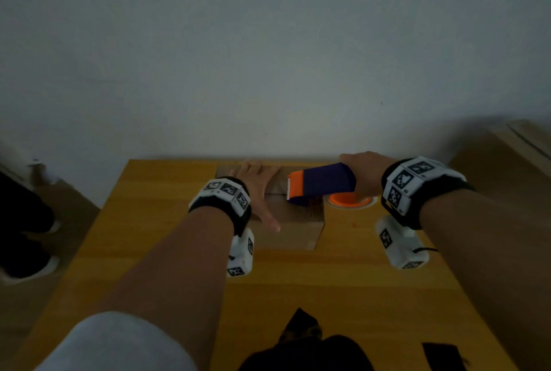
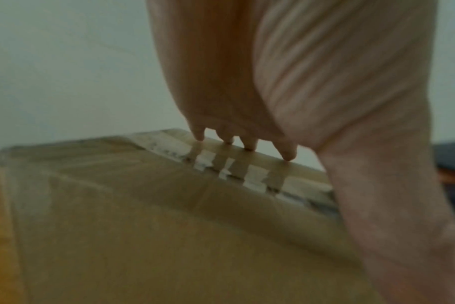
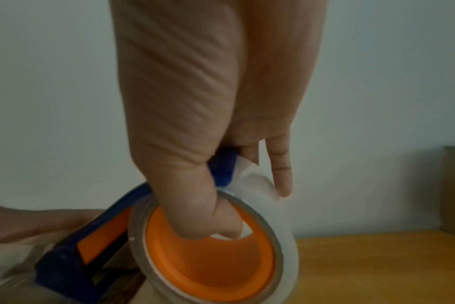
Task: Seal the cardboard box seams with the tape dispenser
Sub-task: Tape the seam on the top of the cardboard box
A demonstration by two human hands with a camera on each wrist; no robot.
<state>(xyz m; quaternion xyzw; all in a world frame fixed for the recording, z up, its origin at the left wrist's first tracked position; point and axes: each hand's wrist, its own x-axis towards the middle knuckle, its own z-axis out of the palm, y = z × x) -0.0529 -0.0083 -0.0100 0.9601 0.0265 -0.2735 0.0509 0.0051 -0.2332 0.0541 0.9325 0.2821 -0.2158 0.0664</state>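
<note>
A flat brown cardboard box point(image 1: 286, 230) lies on the wooden table near the wall. My left hand point(image 1: 258, 188) presses flat on its top with straight fingers; the fingertips point(image 2: 248, 145) touch a glossy strip of tape point(image 2: 249, 172) along the far edge. My right hand point(image 1: 365, 172) grips a blue and orange tape dispenser point(image 1: 320, 184) over the box's right part, its orange front end pointing left. The thumb point(image 3: 208, 216) hooks into the orange core of the clear tape roll point(image 3: 213, 255), and the other fingers wrap over the top.
The yellow wooden table point(image 1: 328, 281) ends at a pale wall. Another cardboard box point(image 1: 507, 156) stands at the right beyond the table. Dark shapes point(image 1: 310, 349) sit at the table's near edge. Dark shoes point(image 1: 26, 236) are on the floor at left.
</note>
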